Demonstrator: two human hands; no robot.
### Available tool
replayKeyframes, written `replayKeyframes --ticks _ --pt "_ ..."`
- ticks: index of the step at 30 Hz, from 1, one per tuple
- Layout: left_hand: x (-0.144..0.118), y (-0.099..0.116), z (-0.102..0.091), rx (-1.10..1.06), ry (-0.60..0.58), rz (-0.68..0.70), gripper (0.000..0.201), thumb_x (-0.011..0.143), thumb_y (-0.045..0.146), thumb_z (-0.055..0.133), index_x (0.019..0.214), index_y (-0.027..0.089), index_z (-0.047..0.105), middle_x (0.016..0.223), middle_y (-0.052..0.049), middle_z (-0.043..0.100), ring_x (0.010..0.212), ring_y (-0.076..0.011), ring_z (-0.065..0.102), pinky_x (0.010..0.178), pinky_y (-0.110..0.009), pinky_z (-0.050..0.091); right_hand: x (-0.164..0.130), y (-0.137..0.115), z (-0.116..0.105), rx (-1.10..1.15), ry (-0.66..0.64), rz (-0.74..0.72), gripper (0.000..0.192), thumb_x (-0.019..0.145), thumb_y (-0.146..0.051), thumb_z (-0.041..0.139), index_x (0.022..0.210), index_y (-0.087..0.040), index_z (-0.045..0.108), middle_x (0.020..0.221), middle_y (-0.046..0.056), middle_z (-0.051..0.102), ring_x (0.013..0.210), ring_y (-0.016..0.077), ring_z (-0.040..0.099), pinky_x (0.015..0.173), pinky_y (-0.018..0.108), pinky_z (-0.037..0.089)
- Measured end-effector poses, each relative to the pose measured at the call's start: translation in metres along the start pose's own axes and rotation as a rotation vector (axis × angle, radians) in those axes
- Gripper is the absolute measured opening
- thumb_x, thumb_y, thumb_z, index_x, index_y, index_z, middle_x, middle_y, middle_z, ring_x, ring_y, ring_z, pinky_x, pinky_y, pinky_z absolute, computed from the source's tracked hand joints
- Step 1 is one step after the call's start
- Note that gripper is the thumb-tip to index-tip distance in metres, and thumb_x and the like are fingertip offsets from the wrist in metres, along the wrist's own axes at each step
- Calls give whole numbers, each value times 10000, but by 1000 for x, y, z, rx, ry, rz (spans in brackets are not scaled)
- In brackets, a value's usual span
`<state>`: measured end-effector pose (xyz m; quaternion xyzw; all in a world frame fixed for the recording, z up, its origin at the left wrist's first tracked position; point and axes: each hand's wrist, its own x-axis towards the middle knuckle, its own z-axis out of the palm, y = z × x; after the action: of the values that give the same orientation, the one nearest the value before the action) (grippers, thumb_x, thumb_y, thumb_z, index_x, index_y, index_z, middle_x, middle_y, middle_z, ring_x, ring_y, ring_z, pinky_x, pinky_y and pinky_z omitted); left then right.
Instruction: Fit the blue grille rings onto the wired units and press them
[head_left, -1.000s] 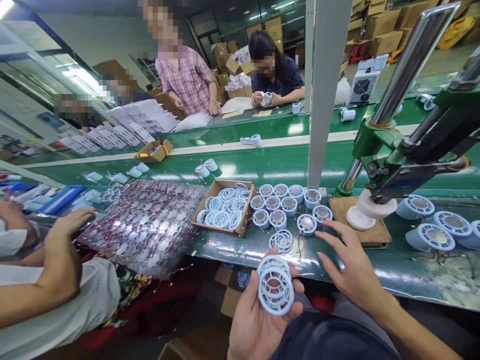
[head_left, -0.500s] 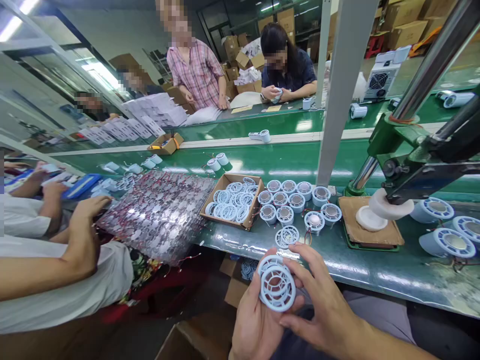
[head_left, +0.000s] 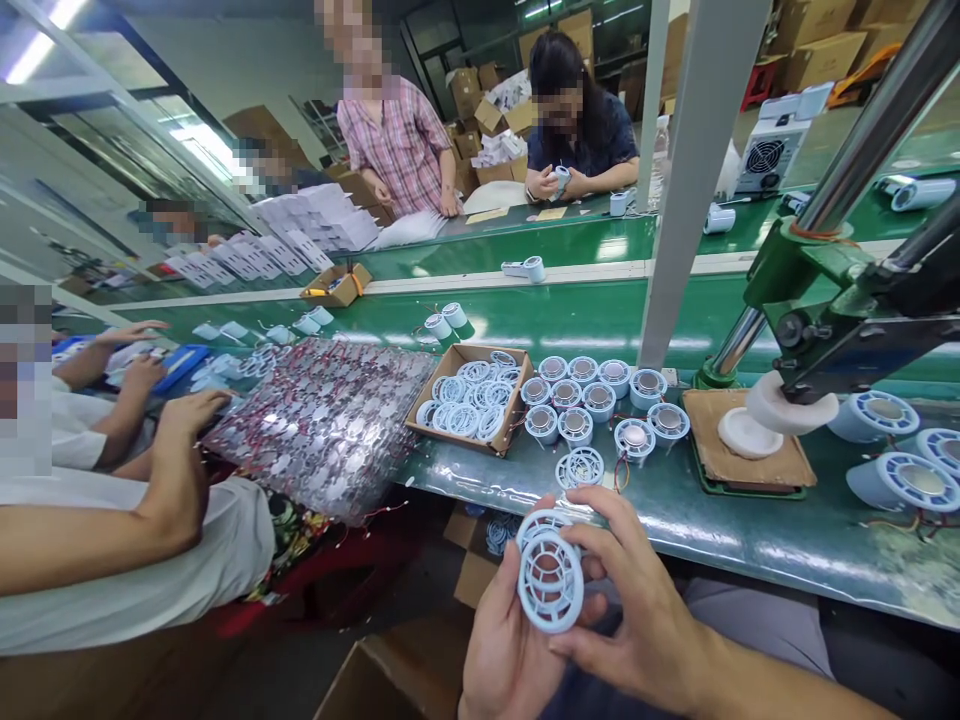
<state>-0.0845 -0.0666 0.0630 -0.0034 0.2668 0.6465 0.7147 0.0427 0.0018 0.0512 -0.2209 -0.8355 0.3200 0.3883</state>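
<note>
In the head view our right hand [head_left: 637,610], which a second ago hovered open over the bench [head_left: 750,540], has come in to pinch the grilles [head_left: 550,575] that our left hand [head_left: 510,650] cups below the bench edge (both hands now grip the stack). Beyond lie a loose grille [head_left: 580,467], a box [head_left: 469,400] of more, rows of motors [head_left: 592,395] and the press [head_left: 795,400]; a co-worker's arm [head_left: 97,540] rests at left, and nothing blocks us.

Left hand [head_left: 510,650] cut by bottom edge; right hand [head_left: 637,610] hides grille stack [head_left: 550,580] right rim
</note>
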Motion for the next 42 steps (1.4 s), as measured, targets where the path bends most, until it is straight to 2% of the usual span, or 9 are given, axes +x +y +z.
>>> replayKeyframes --ticks 4,8,11,15,20,25,29,35,42 --pt "2 4 -8 35 51 49 263 880 392 703 1107 281 776 1053 -79 782 995 -292 713 979 -504 514 -3 1 -1 -13 8 -8 591 839 -479 695 1292 -208 427 1397 174 377 1353 327 400 1079 476 443" --pt "-1 37 -30 117 384 526 295 965 413 546 1122 263 745 1011 -79 782 973 -247 718 944 -439 543 -20 4 6 16 -65 -101 643 857 -536 670 1338 -187 423 1401 192 432 1361 312 422 1115 463 427" --pt "-13 72 -48 185 582 873 322 962 449 509 1073 251 737 975 -59 780 961 -217 713 940 -398 545 -32 16 33 127 -318 -209 701 792 -564 734 1327 -185 485 1376 182 521 1344 305 470 1122 439 432" --pt "-30 92 -56 198 648 1002 329 966 444 483 1046 252 738 955 -39 782 938 -195 719 905 -350 560 -30 49 94 203 -619 73 644 662 -448 853 1201 -177 628 1270 148 630 1204 296 598 1064 420 488" --pt "-30 73 -50 122 622 831 370 991 411 432 1090 240 744 995 -93 789 923 -215 746 810 -340 606 -22 66 128 119 -521 326 459 765 -138 696 1216 -107 612 1149 190 671 1080 308 661 936 457 557" --pt "-16 41 -43 71 418 527 355 970 426 513 1146 214 738 1053 -145 777 909 -260 750 791 -393 613 -29 35 75 168 -334 288 284 896 -130 486 1151 -198 591 1115 97 650 1034 193 643 923 335 558" --pt "-3 18 -28 64 245 327 342 934 381 599 1203 204 716 1075 -129 769 943 -278 734 844 -427 590 -18 22 29 95 -73 113 480 866 -147 553 1333 -223 475 1318 136 535 1257 235 539 1034 384 514" --pt "5 -1 -9 79 86 177 376 952 383 592 1284 229 678 1179 -105 736 1008 -276 702 964 -488 531 -3 22 8 88 -146 167 698 798 -156 648 1440 -247 389 1480 162 364 1395 299 430 1098 446 475" --pt "-3 -6 -4 97 31 136 452 941 478 595 1337 266 646 1253 -111 701 1104 -305 664 977 -486 526 -4 12 -2 320 -120 238 611 816 -179 657 1377 -287 441 1465 125 340 1271 235 555 921 287 578"
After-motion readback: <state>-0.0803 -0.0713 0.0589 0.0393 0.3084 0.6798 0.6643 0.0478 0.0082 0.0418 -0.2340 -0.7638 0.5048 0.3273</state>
